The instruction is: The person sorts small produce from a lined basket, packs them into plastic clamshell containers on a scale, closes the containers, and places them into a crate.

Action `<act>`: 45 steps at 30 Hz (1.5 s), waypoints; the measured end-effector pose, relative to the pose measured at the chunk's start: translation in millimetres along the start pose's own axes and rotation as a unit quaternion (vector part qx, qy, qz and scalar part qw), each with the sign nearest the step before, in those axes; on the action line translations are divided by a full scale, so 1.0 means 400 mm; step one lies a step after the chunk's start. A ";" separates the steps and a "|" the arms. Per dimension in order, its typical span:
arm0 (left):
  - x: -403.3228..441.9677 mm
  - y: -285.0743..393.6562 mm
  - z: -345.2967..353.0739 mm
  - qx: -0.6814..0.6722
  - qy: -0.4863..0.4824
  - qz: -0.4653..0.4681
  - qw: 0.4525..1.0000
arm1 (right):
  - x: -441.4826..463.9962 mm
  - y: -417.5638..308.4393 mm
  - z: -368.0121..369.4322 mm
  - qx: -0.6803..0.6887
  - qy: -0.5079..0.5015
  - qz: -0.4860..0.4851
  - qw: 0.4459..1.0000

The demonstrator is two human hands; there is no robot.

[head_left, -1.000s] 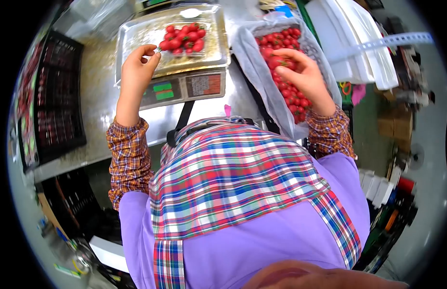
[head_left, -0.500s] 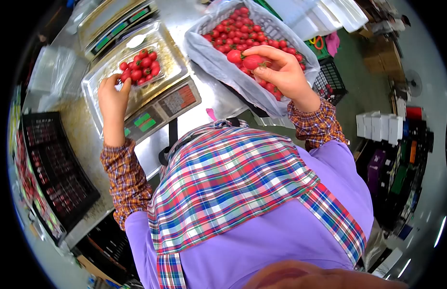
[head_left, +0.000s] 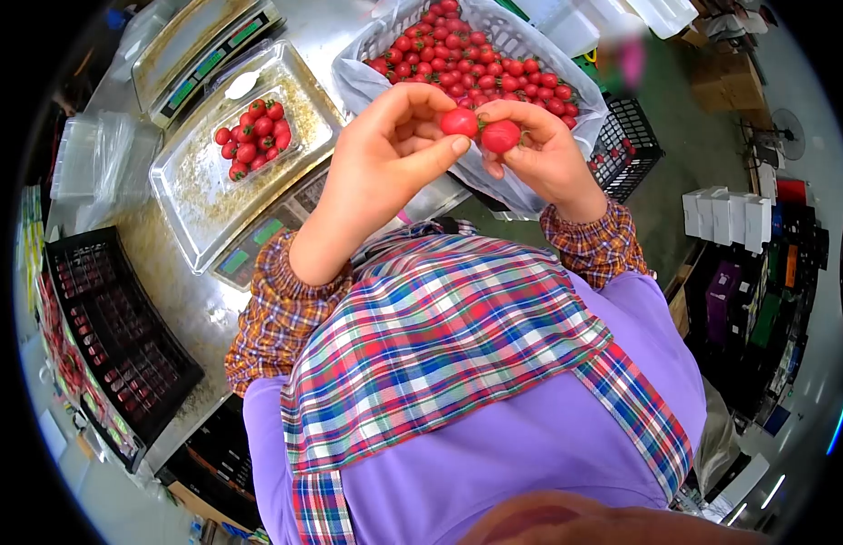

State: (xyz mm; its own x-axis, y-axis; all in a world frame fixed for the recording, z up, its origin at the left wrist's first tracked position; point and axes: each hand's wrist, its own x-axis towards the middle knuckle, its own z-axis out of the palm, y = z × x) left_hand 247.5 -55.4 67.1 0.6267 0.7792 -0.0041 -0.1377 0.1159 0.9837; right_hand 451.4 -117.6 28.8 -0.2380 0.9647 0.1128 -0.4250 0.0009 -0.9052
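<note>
My left hand (head_left: 385,154) pinches a red cherry tomato (head_left: 459,123) between thumb and fingers. Right beside it, my right hand (head_left: 544,150) holds another red tomato (head_left: 500,136). Both hands are in front of the near edge of a lined basket (head_left: 367,86) full of red tomatoes (head_left: 467,64). To the left, several tomatoes (head_left: 255,136) lie in a small clear tray on the metal pan (head_left: 190,204) of a scale. A white oval piece (head_left: 242,85) rests on the same pan.
A second scale (head_left: 190,54) stands at the back left. Clear plastic packages (head_left: 99,163) lie on the left of the metal table (head_left: 172,400), near a black crate (head_left: 122,327) of packed trays. Right of the basket is a black crate (head_left: 635,145), with white boxes (head_left: 730,218) beyond.
My left hand has left the tray of tomatoes and moved right to a tomato beside my right hand. The view has turned, shifting the scale and basket leftward in the picture.
</note>
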 end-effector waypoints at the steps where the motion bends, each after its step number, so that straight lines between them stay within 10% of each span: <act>1: 0.001 -0.005 -0.001 -0.015 0.001 0.000 1.000 | -0.005 0.002 -0.001 0.013 0.000 0.000 1.000; 10: -0.043 -0.023 -0.020 -0.085 0.004 0.009 0.996 | -0.077 -0.023 -0.069 0.229 0.097 -0.025 0.968; 17: -0.057 -0.041 -0.032 -0.142 0.006 -0.015 0.990 | -0.225 -0.079 -0.408 0.466 0.440 -0.112 0.760; 20: -0.070 -0.044 -0.045 -0.155 0.037 -0.062 0.985 | -0.194 -0.058 -0.399 0.376 0.242 -0.049 0.893; 24: -0.080 -0.073 -0.066 -0.158 0.070 -0.119 0.978 | -0.043 -0.036 -0.159 -0.030 0.250 0.094 0.963; 31: -0.145 -0.056 -0.147 0.102 0.199 0.050 0.974 | 0.089 0.015 -0.031 0.073 0.062 0.164 0.982; 37: -0.175 -0.047 -0.311 0.621 0.338 0.125 0.696 | 0.194 0.034 0.059 -0.007 0.008 0.162 0.987; 45: -0.339 -0.081 -0.307 0.342 0.475 0.029 0.810 | 0.231 0.002 0.041 -0.080 -0.039 0.144 0.986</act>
State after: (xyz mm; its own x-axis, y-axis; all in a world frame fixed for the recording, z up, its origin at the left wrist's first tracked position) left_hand 72.9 -89.3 13.5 -0.2847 0.9311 0.2280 0.5152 -0.0519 0.8555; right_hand 414.9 -32.7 45.3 -0.3987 0.9074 -0.1327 -0.1887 -0.2227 -0.9564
